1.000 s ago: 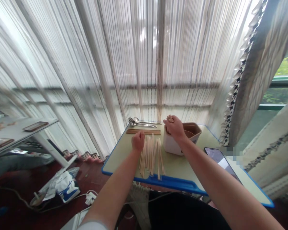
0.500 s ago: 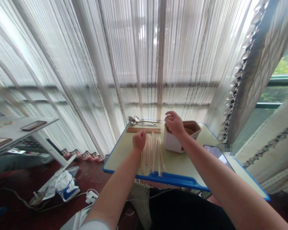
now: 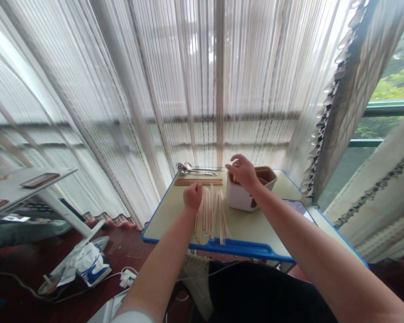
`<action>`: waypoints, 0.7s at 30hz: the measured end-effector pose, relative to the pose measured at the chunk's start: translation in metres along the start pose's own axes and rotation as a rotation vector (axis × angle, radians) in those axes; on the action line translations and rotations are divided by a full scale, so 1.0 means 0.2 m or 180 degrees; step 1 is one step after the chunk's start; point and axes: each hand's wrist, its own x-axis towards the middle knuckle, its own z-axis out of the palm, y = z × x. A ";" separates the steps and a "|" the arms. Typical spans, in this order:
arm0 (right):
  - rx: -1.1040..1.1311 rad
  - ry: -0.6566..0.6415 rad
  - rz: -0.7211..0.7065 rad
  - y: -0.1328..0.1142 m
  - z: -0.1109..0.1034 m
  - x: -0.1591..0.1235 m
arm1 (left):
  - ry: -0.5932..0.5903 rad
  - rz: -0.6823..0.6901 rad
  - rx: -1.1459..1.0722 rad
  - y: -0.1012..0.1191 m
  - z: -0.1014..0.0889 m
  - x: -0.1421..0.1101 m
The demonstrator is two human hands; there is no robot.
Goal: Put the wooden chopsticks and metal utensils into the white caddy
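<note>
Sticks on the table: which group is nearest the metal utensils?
The dark brown sticks, laid sideways just in front of the metal utensils; the pale sticks run front to back.

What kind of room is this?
Probably a home room by a window: sheer patterned curtains fill the far side, greenery shows outside at right, and a small blue-edged table holds kitchen ladles and chopsticks.

White container (image 3: 239, 200): marked darkly, not legible
Phone screen (image 3: 299, 207): too unclear to read
White bag (image 3: 87, 260): printed in blue, not legible
</note>
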 end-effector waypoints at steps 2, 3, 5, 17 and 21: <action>0.0130 -0.0077 0.0089 -0.01 0.02 0.00 | 0.0019 -0.0006 -0.0005 0.00 0.00 0.00; 0.0147 -0.0073 0.0132 -0.02 0.03 0.00 | 0.0019 -0.0010 -0.0007 0.00 0.00 0.00; 0.0116 0.0023 0.0192 -0.04 0.06 0.01 | 0.0006 -0.0033 -0.0002 0.00 0.00 0.00; 0.0034 0.0066 -0.0183 -0.07 0.17 0.04 | -0.0020 -0.0083 -0.0064 0.01 -0.01 0.00; -0.0007 -0.0017 -0.0017 -0.06 0.18 0.03 | -0.0046 -0.0169 -0.0084 0.01 -0.01 0.00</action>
